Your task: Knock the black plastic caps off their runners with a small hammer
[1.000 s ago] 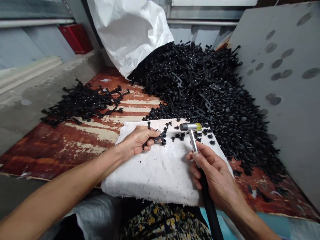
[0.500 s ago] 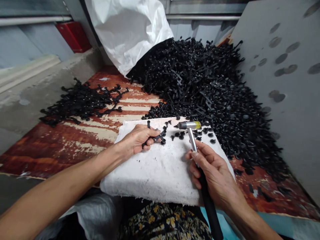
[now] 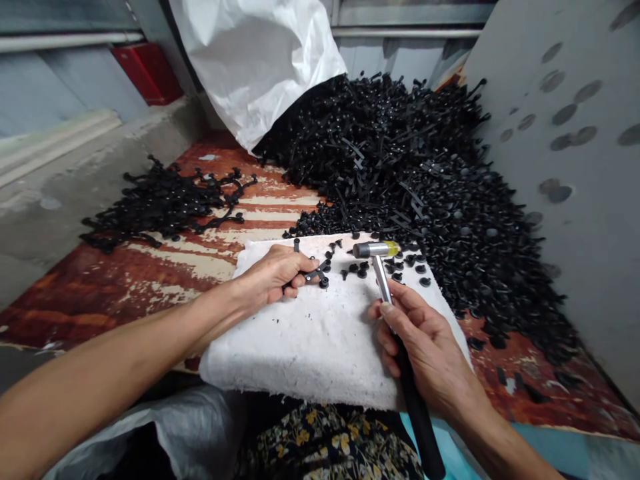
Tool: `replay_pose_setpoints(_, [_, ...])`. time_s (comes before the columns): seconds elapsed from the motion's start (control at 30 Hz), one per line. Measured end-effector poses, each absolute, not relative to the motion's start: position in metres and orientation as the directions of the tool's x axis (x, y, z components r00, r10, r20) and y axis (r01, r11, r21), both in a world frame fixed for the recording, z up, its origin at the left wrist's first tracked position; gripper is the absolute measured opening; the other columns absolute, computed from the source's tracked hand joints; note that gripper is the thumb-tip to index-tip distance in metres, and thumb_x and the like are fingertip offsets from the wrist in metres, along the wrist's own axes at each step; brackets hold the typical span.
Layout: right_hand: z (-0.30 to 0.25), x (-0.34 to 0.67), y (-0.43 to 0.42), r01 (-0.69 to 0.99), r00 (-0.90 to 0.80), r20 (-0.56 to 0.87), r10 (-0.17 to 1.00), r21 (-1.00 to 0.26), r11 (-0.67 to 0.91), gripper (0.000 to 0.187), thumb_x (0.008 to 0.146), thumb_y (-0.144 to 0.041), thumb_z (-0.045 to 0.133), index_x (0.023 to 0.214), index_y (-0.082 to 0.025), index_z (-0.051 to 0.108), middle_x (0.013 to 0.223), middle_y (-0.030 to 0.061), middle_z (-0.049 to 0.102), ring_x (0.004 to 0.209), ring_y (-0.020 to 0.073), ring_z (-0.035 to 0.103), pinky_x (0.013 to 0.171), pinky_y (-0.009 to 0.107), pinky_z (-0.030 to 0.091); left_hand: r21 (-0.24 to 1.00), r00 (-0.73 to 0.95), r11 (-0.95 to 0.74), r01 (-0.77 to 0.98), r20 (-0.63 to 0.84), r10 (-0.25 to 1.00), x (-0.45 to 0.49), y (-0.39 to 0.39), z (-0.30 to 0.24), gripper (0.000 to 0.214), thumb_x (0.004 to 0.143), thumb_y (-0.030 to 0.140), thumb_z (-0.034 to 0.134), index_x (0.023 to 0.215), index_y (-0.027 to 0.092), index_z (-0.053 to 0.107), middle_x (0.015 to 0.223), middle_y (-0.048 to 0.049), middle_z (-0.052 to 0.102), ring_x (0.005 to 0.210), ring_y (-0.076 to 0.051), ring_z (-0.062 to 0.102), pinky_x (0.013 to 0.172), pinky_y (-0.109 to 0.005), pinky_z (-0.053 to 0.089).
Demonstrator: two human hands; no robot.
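My left hand (image 3: 283, 275) pinches a branched black plastic piece (image 3: 316, 273) with round knobs at its ends, just over a white cloth (image 3: 300, 353). Part of that piece is hidden inside the fingers. My right hand (image 3: 417, 333) is closed around the black handle and metal neck of a small mallet (image 3: 377, 250). Its silver head has a dark face on the left and a yellow face on the right, and it is held above the cloth. Several small loose black plastic plugs (image 3: 363, 270) lie on the cloth between the two hands and beyond the mallet head.
A large heap of black plastic parts (image 3: 400, 153) rises behind and right of the cloth. A smaller pile of branched pieces (image 3: 160, 203) lies left on the worn red board (image 3: 200, 260). A white sack (image 3: 260, 60) leans at the back; a grey panel (image 3: 560, 160) stands right.
The mallet head has shifted slightly left with my right hand. My left hand and the branched piece have moved a touch left. The piles look the same.
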State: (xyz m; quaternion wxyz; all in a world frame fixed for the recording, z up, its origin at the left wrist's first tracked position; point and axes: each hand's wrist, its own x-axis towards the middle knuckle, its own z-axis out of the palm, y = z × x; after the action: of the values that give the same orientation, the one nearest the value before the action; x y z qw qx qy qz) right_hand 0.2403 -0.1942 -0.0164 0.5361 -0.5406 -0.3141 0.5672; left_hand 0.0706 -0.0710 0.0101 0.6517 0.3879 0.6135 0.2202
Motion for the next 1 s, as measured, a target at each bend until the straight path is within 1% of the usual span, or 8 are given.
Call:
replay_pose_setpoints(0.2, [-0.017,0.242,-0.196,-0.216,0.14,-0.272,0.952,-0.947,-0.239,0.041,0.079,-0.043,0.066,0.114,-0.023,0.056,0.077,-0.0035,0.058,0.042,0.0058,0.038,0.029,0.016,0.033,0.75,0.113,0.611,0.252,-0.65,0.751,0.073,-0.066,0.018,0.026,0.077,0.003,0.059,0.054,0.012,0.052,0.05,-0.0086,0.063,0.028,-0.001,0.03,0.027,-0.013,0.017])
replay_pose_setpoints(0.33, [-0.014,0.246,-0.194,0.015,0.096,-0.208,0.973,-0.978,-0.21,0.04,0.086,-0.041,0.056,0.121,-0.022,0.055,0.08,-0.0005,0.061,0.041,0.0067,0.039,0.032,0.019,0.033,0.732,0.109,0.598,0.326,-0.658,0.745,0.074,-0.062,0.023,0.027,0.076,0.002,0.058,0.051,0.012,0.053,0.051,-0.0094,0.064,0.027,0.0,0.026,0.027,-0.013,0.016])
replay_pose_setpoints(0.43, [-0.01,0.251,-0.19,0.297,0.077,-0.057,0.995,-0.952,-0.077,0.042,0.091,-0.036,0.049,0.129,-0.02,0.054,0.079,0.0029,0.063,0.047,0.0112,0.047,0.039,0.023,0.04,0.723,0.131,0.579,0.377,-0.66,0.739,0.074,-0.058,0.025,0.023,0.073,0.001,0.06,0.053,0.011,0.056,0.05,-0.0088,0.063,0.027,0.0,0.024,0.027,-0.013,0.015])
replay_pose_setpoints(0.53, [-0.01,0.256,-0.184,0.524,0.024,0.152,0.988,-0.844,0.117,0.046,0.092,-0.029,0.044,0.137,-0.019,0.051,0.08,0.0057,0.065,0.062,0.018,0.059,0.058,0.032,0.053,0.715,0.162,0.569,0.406,-0.669,0.726,0.072,-0.054,0.024,0.018,0.071,0.002,0.062,0.054,0.01,0.059,0.053,-0.0099,0.064,0.026,0.0,0.024,0.027,-0.014,0.014])
replay_pose_setpoints(0.7, [-0.013,0.256,-0.181,0.65,-0.125,0.411,0.903,-0.654,0.387,0.055,0.091,-0.011,0.039,0.145,-0.02,0.042,0.113,0.0128,0.067,0.083,0.0201,0.066,0.084,0.04,0.053,0.709,0.17,0.575,0.408,-0.678,0.715,0.07,-0.052,0.021,0.024,0.074,0.004,0.061,0.051,0.011,0.057,0.052,-0.01,0.064,0.027,0.0,0.022,0.026,-0.014,0.014])
replay_pose_setpoints(0.8, [-0.013,0.256,-0.182,0.695,-0.151,0.485,0.862,-0.568,0.441,0.062,0.089,-0.004,0.037,0.148,-0.023,0.038,0.109,0.012,0.065,0.084,0.0201,0.066,0.078,0.036,0.056,0.704,0.173,0.582,0.408,-0.685,0.707,0.071,-0.053,0.023,0.025,0.076,0.006,0.06,0.052,0.011,0.057,0.052,-0.0102,0.064,0.026,0.0,0.021,0.026,-0.013,0.015])
replay_pose_setpoints(0.9, [-0.012,0.258,-0.182,0.78,-0.269,0.375,0.887,-0.455,0.43,0.064,0.086,-0.003,0.037,0.148,-0.018,0.039,0.087,0.0086,0.061,0.062,0.0184,0.06,0.058,0.033,0.055,0.705,0.165,0.589,0.396,-0.685,0.709,0.073,-0.054,0.025,0.024,0.074,0.004,0.061,0.052,0.012,0.056,0.049,-0.0089,0.062,0.025,0.001,0.019,0.026,-0.013,0.014])
replay_pose_setpoints(1.0, [-0.01,0.259,-0.181,0.81,-0.304,0.364,0.88,-0.388,0.44,0.069,0.084,-0.002,0.037,0.15,-0.021,0.034,0.084,0.0067,0.058,0.058,0.0173,0.057,0.054,0.031,0.053,0.707,0.163,0.6,0.374,-0.687,0.708,0.071,-0.054,0.025,0.025,0.073,0.002,0.061,0.052,0.012,0.055,0.048,-0.0084,0.062,0.025,0.001,0.02,0.026,-0.012,0.013])
